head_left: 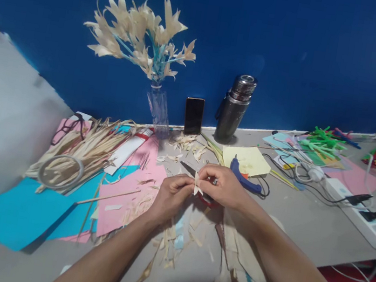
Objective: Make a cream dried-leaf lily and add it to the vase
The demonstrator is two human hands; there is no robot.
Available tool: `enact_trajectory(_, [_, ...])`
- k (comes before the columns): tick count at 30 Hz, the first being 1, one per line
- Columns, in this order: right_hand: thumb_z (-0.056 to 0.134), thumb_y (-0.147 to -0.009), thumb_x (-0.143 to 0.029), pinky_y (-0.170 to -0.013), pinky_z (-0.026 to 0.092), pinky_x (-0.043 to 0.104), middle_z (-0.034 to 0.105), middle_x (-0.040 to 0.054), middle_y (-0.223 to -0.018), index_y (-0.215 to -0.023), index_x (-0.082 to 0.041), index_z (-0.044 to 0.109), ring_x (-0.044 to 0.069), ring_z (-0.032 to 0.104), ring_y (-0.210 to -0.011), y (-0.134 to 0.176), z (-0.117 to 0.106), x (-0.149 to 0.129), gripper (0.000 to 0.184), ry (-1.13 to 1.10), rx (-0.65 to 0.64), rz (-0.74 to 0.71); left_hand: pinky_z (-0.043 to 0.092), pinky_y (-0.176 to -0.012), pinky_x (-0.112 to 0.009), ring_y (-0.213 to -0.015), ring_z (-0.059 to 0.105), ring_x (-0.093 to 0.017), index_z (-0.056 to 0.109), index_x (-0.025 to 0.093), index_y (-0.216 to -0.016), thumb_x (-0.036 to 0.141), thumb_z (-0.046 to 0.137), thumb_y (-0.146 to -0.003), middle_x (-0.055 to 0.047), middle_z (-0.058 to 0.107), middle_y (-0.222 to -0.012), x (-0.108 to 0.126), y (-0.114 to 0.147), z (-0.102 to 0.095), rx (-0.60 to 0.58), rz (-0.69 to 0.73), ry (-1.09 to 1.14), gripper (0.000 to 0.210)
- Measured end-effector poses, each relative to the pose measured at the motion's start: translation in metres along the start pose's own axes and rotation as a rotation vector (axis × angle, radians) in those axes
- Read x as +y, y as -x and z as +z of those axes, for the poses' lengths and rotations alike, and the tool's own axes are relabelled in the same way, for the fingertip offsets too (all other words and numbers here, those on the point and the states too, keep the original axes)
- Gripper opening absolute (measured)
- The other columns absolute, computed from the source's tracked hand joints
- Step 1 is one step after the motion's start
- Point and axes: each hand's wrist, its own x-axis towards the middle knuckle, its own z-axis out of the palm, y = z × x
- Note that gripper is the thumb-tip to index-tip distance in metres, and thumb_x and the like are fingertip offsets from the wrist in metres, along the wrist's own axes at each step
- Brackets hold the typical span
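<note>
Between my two hands, over the middle of the table, is a small cream flower (196, 189) made of pale husk-like petals. My left hand (176, 192) pinches it from the left with closed fingertips. From the right, my right hand (219, 183) grips the same flower, its fingers curled and pressed together. Right behind and below the hands lie scissors (188, 168); the dark blade points up left, and a red handle shows partly under my right hand. Cut husk scraps (167, 244) are scattered beneath my wrists.
A bottle (159, 111) holds husk flowers (137, 29) against the blue wall. Beside it stand a phone (193, 116) and a thermos (235, 110). A blue glue gun (244, 177) lies right. Husk bundles (91, 145) and blue paper (22, 210) lie left; a power strip (357, 213) lies far right.
</note>
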Motion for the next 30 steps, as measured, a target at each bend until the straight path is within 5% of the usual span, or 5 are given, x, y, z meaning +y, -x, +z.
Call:
enact_trajectory(5, [0.061,-0.087,-0.031,-0.069,0.048,0.026,0.073,0.0036,-0.094,-0.095,-0.019,0.072,0.017,0.065,-0.08,-0.002,-0.008,0.0,0.017,-0.133,0.137,0.074,0.04,-0.056,-0.023,-0.055,0.053,-0.012,0.071,0.015,-0.063,0.023,0.072,-0.075,-0.001,0.061,-0.055,-0.001,-0.004,0.001,0.109,-0.226,0.22,0.015])
enact_trajectory(9, [0.061,-0.088,-0.035,-0.064,0.048,0.026,0.072,0.0028,-0.084,-0.088,-0.018,0.071,0.016,0.064,-0.072,-0.004,-0.012,0.003,0.019,-0.155,0.281,0.122,0.041,-0.054,-0.023,-0.052,0.053,-0.011,0.073,0.014,-0.063,0.025,0.076,-0.07,-0.002,0.064,-0.055,-0.005,-0.008,0.0,0.157,-0.289,0.328,0.013])
enact_trajectory(22, [0.06,-0.088,-0.028,-0.062,0.043,0.026,0.069,-0.0009,-0.072,-0.079,-0.02,0.068,0.016,0.062,-0.066,-0.004,0.001,0.018,0.015,0.059,0.198,0.054,0.04,-0.058,-0.024,-0.056,0.054,-0.013,0.074,0.015,-0.061,0.025,0.079,-0.068,-0.001,0.063,-0.055,-0.004,-0.01,-0.01,0.165,-0.201,0.253,0.012])
enact_trajectory(30, [0.057,-0.091,-0.024,-0.066,0.04,0.026,0.069,-0.0001,-0.073,-0.079,-0.02,0.069,0.016,0.062,-0.069,-0.003,0.012,0.017,0.017,0.234,0.111,-0.06,0.04,-0.057,-0.024,-0.053,0.054,-0.011,0.076,0.012,-0.067,0.034,0.083,-0.065,-0.004,0.063,-0.054,-0.009,-0.015,-0.009,0.182,-0.216,0.467,0.023])
